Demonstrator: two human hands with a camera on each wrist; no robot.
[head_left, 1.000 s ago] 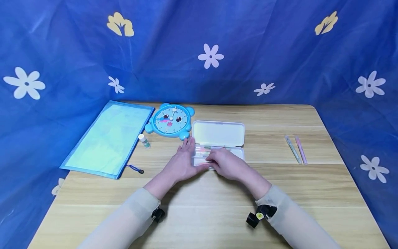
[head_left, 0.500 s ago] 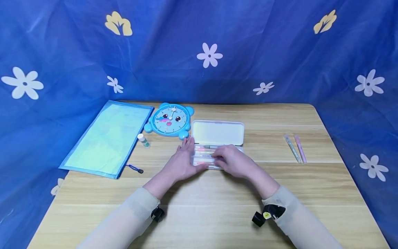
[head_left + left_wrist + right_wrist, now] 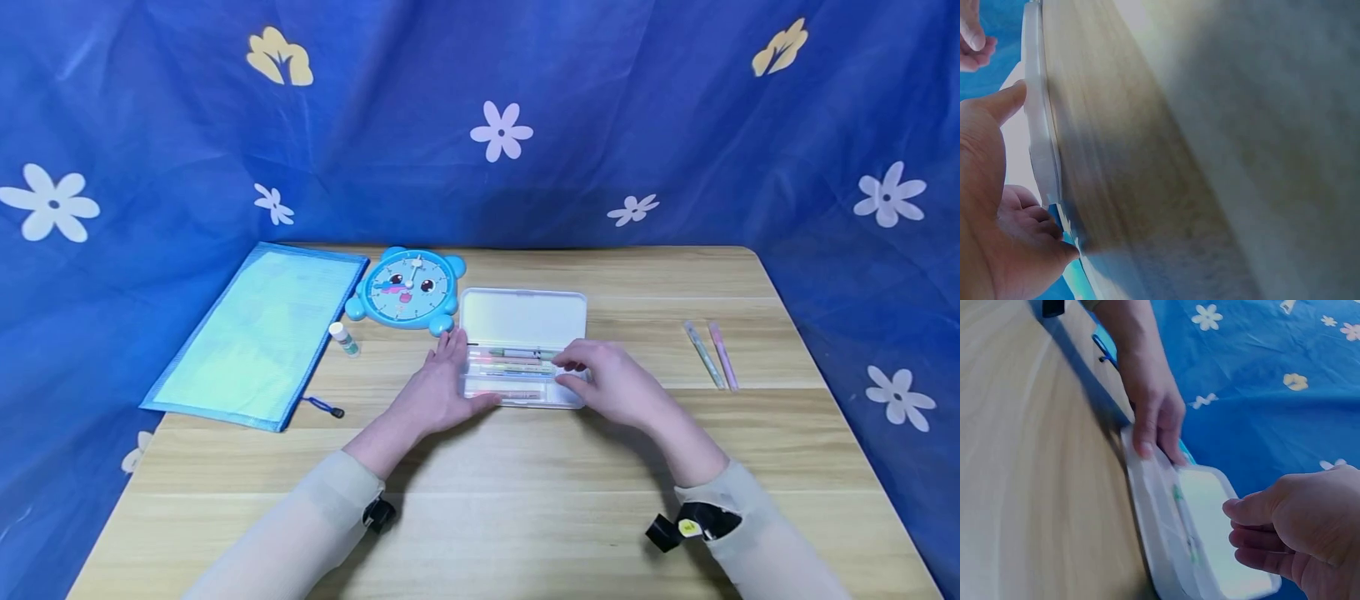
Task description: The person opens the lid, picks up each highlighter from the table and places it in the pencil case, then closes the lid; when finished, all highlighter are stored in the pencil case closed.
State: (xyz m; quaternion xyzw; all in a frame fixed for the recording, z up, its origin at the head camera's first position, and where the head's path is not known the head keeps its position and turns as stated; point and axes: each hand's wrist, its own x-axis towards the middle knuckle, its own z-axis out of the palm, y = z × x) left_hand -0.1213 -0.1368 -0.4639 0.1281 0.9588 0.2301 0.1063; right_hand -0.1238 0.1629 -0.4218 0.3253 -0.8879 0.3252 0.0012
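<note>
A white pencil case [image 3: 522, 321] lies with its lid folded back on the table. Several slim pens [image 3: 513, 367] lie in its back compartment, and a pinkish pen [image 3: 517, 394] is in the front one. My left hand [image 3: 435, 392] holds the case's left end, thumb at the front edge and fingers at the left side; in the right wrist view the same hand [image 3: 1157, 412] grips that end. My right hand [image 3: 615, 387] hovers at the case's right end, fingers loosely bent. The right wrist view shows nothing between its fingers [image 3: 1250, 509].
A blue toy clock [image 3: 408, 287] stands behind and left of the case. Near it are a small white-capped bottle [image 3: 344, 339] and a blue mesh zip pouch [image 3: 258, 333]. Farther right lie a green pen [image 3: 705, 356] and a pink pen [image 3: 724, 356]. Blue flowered cloth [image 3: 420, 150] hangs behind.
My right hand has moved right, from over the case's middle to its right end, uncovering the pens inside. The left hand has stayed at the left end.
</note>
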